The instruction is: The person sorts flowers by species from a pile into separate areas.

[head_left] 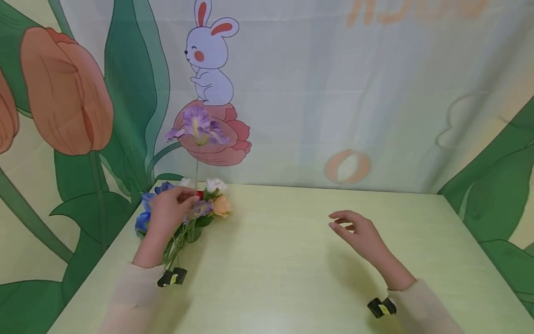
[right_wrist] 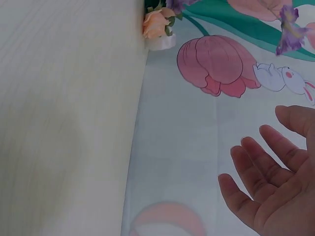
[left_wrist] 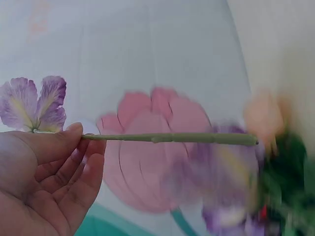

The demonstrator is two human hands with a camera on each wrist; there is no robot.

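Between thumb and fingers my left hand (head_left: pixel 173 206) pinches the thin green stem (left_wrist: pixel 172 138) of a purple artificial iris (head_left: pixel 198 125). The bloom stands upright above the hand in the head view, its stem running down to the fingertips. Beneath and around that hand lies a bunch of artificial flowers: blue blooms (head_left: pixel 143 221), a peach rose (head_left: pixel 221 206), a white flower (head_left: pixel 216 185) and another purple iris (head_left: pixel 201 208). Over the right half of the table hovers my right hand (head_left: pixel 356 232), fingers loosely bent, holding nothing.
A pale yellow-green table (head_left: pixel 267 260) spreads under both hands. Behind it hangs a printed cloth (head_left: pixel 288 93) with a rabbit, tulips and leaves. The bunch's green stems (head_left: pixel 177 246) point toward the table's front, beside the left sleeve (head_left: pixel 135 292).
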